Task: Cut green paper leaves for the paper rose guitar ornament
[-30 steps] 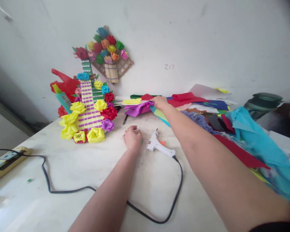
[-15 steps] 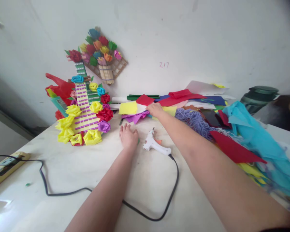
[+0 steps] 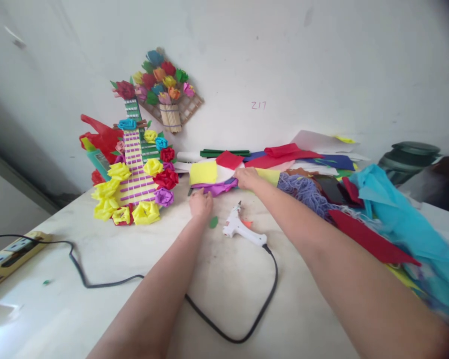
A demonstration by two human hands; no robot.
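Observation:
My right hand reaches into the pile of coloured paper and pinches the edge of the purple sheet, beside a yellow sheet and a red one. My left hand has come up to the near edge of the purple sheet, fingers curled, seen from behind. A small green paper leaf lies bare on the table just behind it. A white glue gun lies between my forearms, its black cord looping toward me.
A paper-flower guitar craft and a flower-basket craft lean on the wall at left. Felt, purple yarn and blue tissue pile up at right. A power strip sits at the left edge. A dark green jar stands far right.
My left hand has left the green leaf and moved forward to the purple sheet. My right hand pulled back from deeper in the pile, exposing the yellow and red sheets.

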